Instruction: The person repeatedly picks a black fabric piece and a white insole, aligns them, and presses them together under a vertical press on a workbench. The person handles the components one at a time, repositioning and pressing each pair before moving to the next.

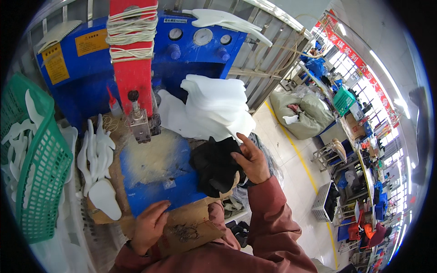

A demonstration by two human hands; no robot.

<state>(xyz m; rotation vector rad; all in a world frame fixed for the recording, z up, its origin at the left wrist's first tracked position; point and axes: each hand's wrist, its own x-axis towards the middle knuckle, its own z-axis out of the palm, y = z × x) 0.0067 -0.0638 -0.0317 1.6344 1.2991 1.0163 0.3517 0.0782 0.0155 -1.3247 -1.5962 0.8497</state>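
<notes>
My right hand [254, 160] pinches the right edge of a bunched black fabric piece [217, 167] between thumb and fingers. The fabric lies at the right side of a blue board [144, 195] dusted with pale powder. By the board's near edge is my left hand [151, 224], empty, its fingers loosely bent and apart from the thumb. A red machine arm [133, 82] wound with white cord comes down over the board, ending in a metal clamp head [139, 125]. Behind the fabric rises a stack of white foot-shaped forms [216, 102].
On the left stand more white forms [94, 154], a flat white piece [104, 200] and a green basket [43, 191] of white pieces. A blue machine housing [86, 98] with gauges stands behind. Cardboard [186, 227] lies nearest me; a stuffed sack [302, 111] sits on the floor right.
</notes>
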